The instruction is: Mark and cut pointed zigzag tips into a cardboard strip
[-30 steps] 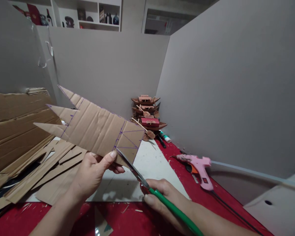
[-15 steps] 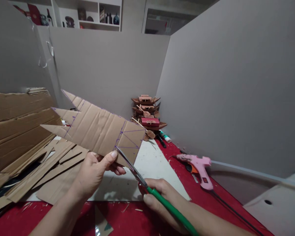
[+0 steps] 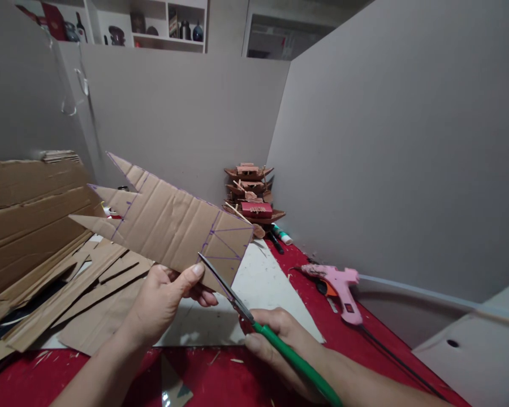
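My left hand (image 3: 169, 297) grips the lower edge of a cardboard piece (image 3: 165, 217), thumb on top and fingers beneath. Three pointed spikes stick out at its left end. Purple lines mark triangles on its uncut right end. Green-handled scissors (image 3: 274, 339) sit in my right hand (image 3: 284, 350), fingers wrapped round the handles. The blades reach up-left across the right part of the cardboard, their tip near a purple line just beyond my left thumb. How far the lower blade lies under the cardboard is hard to see.
Cardboard strips (image 3: 85, 288) and larger sheets (image 3: 29, 226) lie at the left. A white board (image 3: 263, 288) rests on red cloth (image 3: 220, 373). A pink glue gun (image 3: 337, 285) with its cord lies right. Small model boats (image 3: 254, 198) stand at the back, near a green-and-white tube (image 3: 282, 233).
The cardboard's right end has shifted slightly right and down. Both hands keep almost the same place and hold, and the background has slid a little left.
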`<action>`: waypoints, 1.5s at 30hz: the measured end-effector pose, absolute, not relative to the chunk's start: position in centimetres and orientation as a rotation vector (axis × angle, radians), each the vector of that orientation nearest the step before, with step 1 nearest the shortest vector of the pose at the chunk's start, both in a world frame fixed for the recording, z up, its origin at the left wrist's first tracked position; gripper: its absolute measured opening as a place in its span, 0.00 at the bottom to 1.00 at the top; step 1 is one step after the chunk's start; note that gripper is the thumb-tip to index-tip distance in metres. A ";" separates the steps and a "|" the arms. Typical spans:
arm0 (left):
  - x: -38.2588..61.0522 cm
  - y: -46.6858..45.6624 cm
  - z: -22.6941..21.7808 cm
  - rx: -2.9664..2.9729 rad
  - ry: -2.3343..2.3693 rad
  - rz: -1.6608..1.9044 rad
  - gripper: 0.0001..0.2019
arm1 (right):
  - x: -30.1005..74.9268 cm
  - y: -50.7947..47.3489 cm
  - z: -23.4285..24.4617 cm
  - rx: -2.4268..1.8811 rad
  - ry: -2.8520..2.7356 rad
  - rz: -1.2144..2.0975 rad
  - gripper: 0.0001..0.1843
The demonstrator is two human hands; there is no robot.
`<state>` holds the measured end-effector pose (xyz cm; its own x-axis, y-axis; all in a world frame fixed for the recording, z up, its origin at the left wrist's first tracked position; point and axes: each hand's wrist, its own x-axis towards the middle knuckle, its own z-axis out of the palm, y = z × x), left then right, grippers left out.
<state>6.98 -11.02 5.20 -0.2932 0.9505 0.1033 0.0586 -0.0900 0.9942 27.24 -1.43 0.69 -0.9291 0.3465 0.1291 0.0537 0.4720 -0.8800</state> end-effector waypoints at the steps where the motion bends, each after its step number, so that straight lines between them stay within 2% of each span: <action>1: 7.0 -11.1 5.2 1.153 1.415 1.484 0.22 | 27.2 -1.4 0.6 -0.348 -2.429 1.446 0.30; 7: 7.0 -11.1 5.1 1.074 1.357 1.569 0.20 | 27.2 -1.2 0.3 -0.345 -2.407 1.500 0.28; 16: 7.3 -10.7 4.6 1.134 1.366 1.502 0.22 | 27.2 -1.2 1.0 -0.305 -2.468 1.361 0.26; 25: 7.4 -10.7 4.4 1.112 1.322 1.519 0.21 | 27.1 -1.3 0.6 -0.319 -2.407 1.488 0.27; 31: 7.2 -11.0 4.8 1.141 1.422 1.501 0.23 | 27.1 -1.1 0.8 -0.328 -2.444 1.376 0.31; 34: 6.6 -11.1 5.2 1.108 1.389 1.604 0.20 | 27.5 -0.7 1.5 -0.277 -2.524 1.286 0.31; 39: 5.3 -11.4 6.4 0.966 1.165 1.937 0.09 | 28.9 0.8 2.6 -0.288 -2.698 1.154 0.31; 45: 4.8 -11.6 6.9 0.914 1.155 2.034 0.09 | 30.2 2.5 3.3 -0.201 -2.728 1.257 0.31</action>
<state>4.84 -11.59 6.92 -0.5680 0.7803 0.2616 -0.1752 -0.4252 0.8880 30.20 2.55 3.28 -0.9825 0.1753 0.0632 0.0658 0.6439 -0.7623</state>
